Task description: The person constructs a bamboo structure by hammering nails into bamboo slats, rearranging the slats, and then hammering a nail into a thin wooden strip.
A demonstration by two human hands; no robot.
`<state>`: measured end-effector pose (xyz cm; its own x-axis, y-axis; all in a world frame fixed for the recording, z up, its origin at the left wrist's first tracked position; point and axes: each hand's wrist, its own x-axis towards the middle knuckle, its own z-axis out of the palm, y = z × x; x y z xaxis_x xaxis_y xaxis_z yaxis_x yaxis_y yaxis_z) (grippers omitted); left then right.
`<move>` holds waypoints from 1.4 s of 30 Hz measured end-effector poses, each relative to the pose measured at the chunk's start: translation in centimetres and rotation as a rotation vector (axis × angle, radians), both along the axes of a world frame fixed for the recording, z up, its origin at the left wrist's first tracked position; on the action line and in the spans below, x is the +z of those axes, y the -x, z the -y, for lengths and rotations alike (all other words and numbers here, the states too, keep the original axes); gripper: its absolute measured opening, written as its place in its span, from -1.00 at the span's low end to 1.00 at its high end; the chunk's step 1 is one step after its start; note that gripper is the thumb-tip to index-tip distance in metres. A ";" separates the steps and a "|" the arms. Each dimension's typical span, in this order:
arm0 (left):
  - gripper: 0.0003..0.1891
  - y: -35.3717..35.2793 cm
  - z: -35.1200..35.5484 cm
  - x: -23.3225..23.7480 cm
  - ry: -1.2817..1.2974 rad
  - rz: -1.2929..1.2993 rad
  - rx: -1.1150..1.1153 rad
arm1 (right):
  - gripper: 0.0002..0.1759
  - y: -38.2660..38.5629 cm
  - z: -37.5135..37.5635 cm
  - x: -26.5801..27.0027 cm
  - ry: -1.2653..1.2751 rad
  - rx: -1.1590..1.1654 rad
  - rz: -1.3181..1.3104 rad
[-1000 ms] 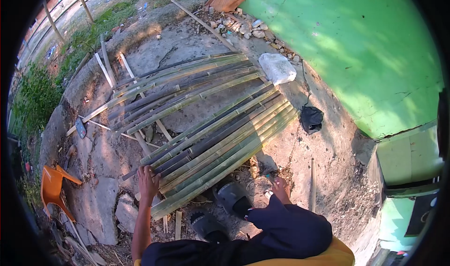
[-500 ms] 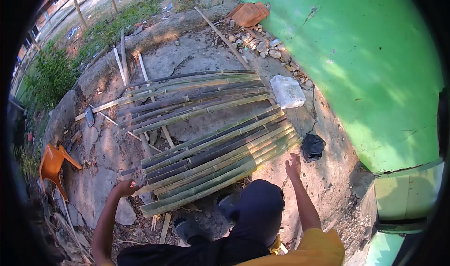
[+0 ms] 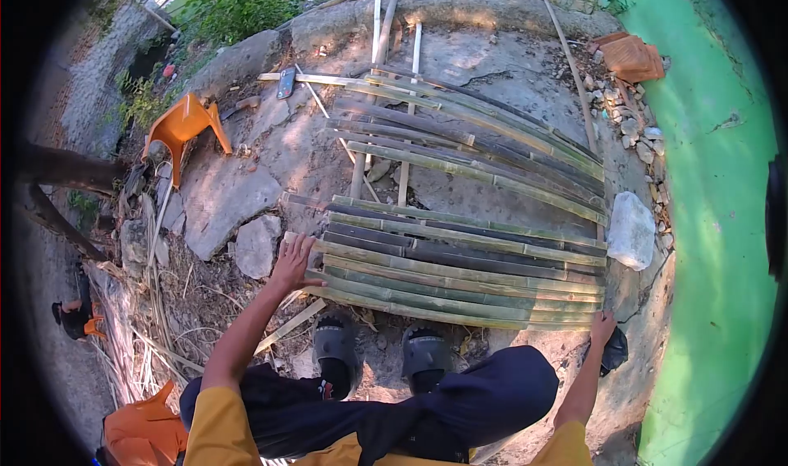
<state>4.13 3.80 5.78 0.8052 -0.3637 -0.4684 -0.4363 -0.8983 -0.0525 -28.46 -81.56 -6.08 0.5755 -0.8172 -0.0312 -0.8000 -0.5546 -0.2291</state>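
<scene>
Cracked concrete spreads beside a green wall, and bamboo strips lie across its middle in two groups with a gap between. We have both hands at the near group: our left hand, open with fingers spread, reaches over the left ends; our right hand meets the near right corner, though we cannot tell whether it grips. We seem to be evening up these strips. Shifting them would call for matched, gentle pressure at both ends, clear of the black bag.
</scene>
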 end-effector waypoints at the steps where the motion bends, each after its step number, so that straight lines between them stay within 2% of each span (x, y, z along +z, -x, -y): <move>1: 0.39 -0.6 -0.3 0.2 -0.011 -0.005 0.014 | -0.46 0.3 -0.5 0.0 0.023 0.002 -0.001; 3: 0.42 -1.1 -0.5 0.3 0.087 -0.054 0.023 | -0.45 0.5 -1.0 0.7 0.044 0.022 -0.009; 5: 0.41 -0.1 -0.3 -0.1 0.112 0.002 0.046 | -0.49 -0.2 -1.9 0.4 0.032 -0.117 -0.037; 7: 0.35 0.9 -0.3 -1.0 0.198 0.131 0.042 | -0.48 -0.1 -1.9 -0.5 0.039 -0.104 -0.045; 10: 0.32 0.4 0.1 -0.6 0.178 0.093 0.107 | -0.45 0.6 -0.2 -1.8 0.065 -0.092 -0.064; 11: 0.18 0.1 0.5 0.0 0.156 0.096 0.100 | -0.46 0.4 -0.2 -2.1 0.070 -0.114 -0.074; 12: 0.18 -0.7 0.6 -0.2 0.155 0.104 0.110 | -0.46 0.3 -0.2 -2.3 0.075 -0.142 -0.080; 14: -0.02 -2.4 1.3 -1.1 0.193 0.036 0.298 | -0.43 -0.2 -0.5 -2.1 0.078 -0.121 -0.126; 15: -0.20 -2.7 2.3 -1.1 0.253 0.074 0.387 | -0.41 -0.8 -1.5 -1.0 0.051 -0.166 -0.204; 16: -0.20 -3.0 2.9 -2.0 0.257 0.073 0.398 | -0.38 -1.3 -2.0 -0.4 0.026 -0.209 -0.283; 18: -0.25 -3.4 3.5 -4.6 0.422 0.146 0.505 | -0.38 -3.2 -4.4 1.7 0.002 -0.253 -0.319; 20: -0.31 -3.5 5.1 -4.8 0.465 0.156 0.521 | -0.38 -4.1 -5.1 2.0 -0.015 -0.310 -0.353; 21: -0.36 -3.5 5.8 -4.5 0.518 0.080 0.559 | -0.39 -3.4 -3.7 -1.0 0.206 -0.175 -0.309; 22: -0.41 -3.6 6.0 -4.8 0.571 0.005 0.595 | -0.40 -4.1 -4.3 -0.9 0.423 -0.037 -0.261; 23: -0.41 -3.5 6.0 -5.0 0.578 0.007 0.601 | -0.42 -4.7 -4.9 -0.8 0.380 0.012 -0.114; 25: -0.53 -3.3 5.7 -6.1 0.643 0.118 0.576 | -0.43 -8.5 -9.3 3.4 0.319 0.069 -0.052; 27: -0.58 -3.1 6.0 -6.3 0.649 0.178 0.578 | -0.43 -12.9 -13.2 6.3 0.257 0.122 0.008; 29: -0.63 -2.6 6.4 -6.4 0.654 0.236 0.577 | -0.46 -16.7 -15.7 7.7 0.179 0.485 0.265; 31: -0.66 -2.5 6.7 -6.2 0.675 0.303 0.586 | -0.45 -21.7 -20.7 10.5 0.098 0.640 0.320; 35: -0.67 -2.8 7.0 -6.1 0.652 0.325 0.609 | -0.53 -30.9 -30.8 14.4 -0.114 1.133 0.179; 37: -0.67 -3.1 6.4 -7.0 0.664 0.257 0.623 | -0.59 -34.6 -35.5 15.3 -0.338 1.315 -0.002; 39: -0.68 -2.9 7.0 -7.0 0.639 0.285 0.624 | -0.62 -38.3 -40.1 14.3 -0.506 1.445 -0.108; 40: -0.69 -2.8 7.4 -7.0 0.606 0.311 0.633 | -0.60 -40.4 -42.3 13.2 -0.512 1.519 -0.104; 41: -0.71 -2.3 7.8 -7.2 0.621 0.442 0.608 | -0.59 -42.6 -44.7 12.0 -0.514 1.593 -0.097; 42: -0.72 -2.1 8.2 -7.6 0.641 0.577 0.577 | -0.55 -44.9 -47.5 11.4 -0.664 1.405 -0.131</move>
<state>6.24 -4.43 -1.81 0.9764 0.1037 0.1894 0.0089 -0.8956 0.4448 16.49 -34.10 5.33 0.8025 0.5346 -0.2649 0.2212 -0.6790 -0.7001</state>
